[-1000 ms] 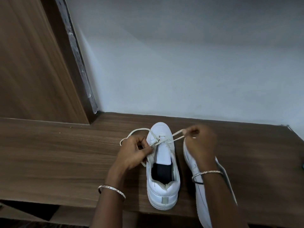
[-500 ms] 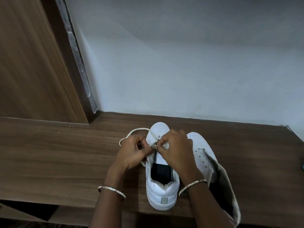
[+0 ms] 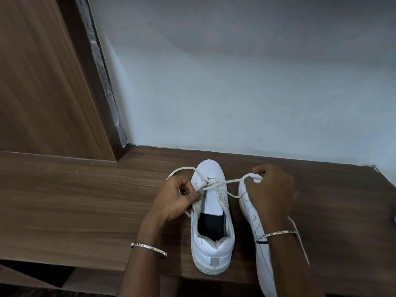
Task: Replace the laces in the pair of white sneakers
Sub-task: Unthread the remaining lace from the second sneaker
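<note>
A white sneaker [image 3: 212,247] stands upright on the wooden shelf [image 3: 75,200], toe toward the wall, its tongue laid bare. A cream lace [image 3: 231,181] runs through its front eyelets. My left hand [image 3: 177,198] pinches the sneaker's left eyelet flap and the lace beside it; a loop of lace arcs behind that hand. My right hand [image 3: 270,189] grips the lace's other end, drawn out to the right over the second white sneaker [image 3: 260,254], which lies on its side under my right forearm, mostly hidden.
A grey wall [image 3: 235,82] rises right behind the shelf. A wooden panel [image 3: 42,82] stands at the left. The shelf's front edge runs just under the sneaker's heel. A small teal object [image 3: 393,219] peeks in at the right border.
My right hand has moved from the sneaker's front eyelets out to the right, drawing the lace through. My left hand has stayed at the left eyelet flap.
</note>
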A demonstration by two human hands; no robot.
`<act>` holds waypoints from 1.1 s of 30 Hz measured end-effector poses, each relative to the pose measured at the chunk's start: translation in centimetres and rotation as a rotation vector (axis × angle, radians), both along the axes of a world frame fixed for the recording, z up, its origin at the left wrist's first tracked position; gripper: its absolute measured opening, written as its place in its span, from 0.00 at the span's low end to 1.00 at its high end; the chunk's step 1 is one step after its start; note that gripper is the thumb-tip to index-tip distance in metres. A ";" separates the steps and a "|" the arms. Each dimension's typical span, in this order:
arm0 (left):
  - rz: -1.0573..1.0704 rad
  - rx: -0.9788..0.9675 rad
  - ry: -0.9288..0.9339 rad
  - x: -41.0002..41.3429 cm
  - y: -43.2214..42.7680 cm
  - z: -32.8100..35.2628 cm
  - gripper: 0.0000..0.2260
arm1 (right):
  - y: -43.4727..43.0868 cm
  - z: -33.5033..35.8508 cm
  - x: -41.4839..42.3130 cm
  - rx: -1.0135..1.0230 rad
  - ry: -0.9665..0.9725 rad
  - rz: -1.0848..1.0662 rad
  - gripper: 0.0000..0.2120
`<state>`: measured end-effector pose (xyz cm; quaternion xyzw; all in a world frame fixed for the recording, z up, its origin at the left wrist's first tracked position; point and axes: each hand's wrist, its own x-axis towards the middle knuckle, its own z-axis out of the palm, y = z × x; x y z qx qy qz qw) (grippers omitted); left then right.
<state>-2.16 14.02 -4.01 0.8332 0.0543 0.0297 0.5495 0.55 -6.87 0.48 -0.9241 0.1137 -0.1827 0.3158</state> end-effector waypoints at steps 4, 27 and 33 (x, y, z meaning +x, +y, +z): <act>-0.006 -0.006 0.003 -0.1 0.1 0.1 0.11 | 2.4 -0.1 -0.2 -0.021 0.082 0.356 0.10; -0.015 -0.030 0.009 -0.1 0.0 0.3 0.11 | 1.3 -0.2 0.2 0.038 -0.042 0.228 0.03; -0.031 -0.052 0.009 -0.2 0.1 0.4 0.11 | 5.0 -1.0 -1.1 -0.222 0.152 0.459 0.04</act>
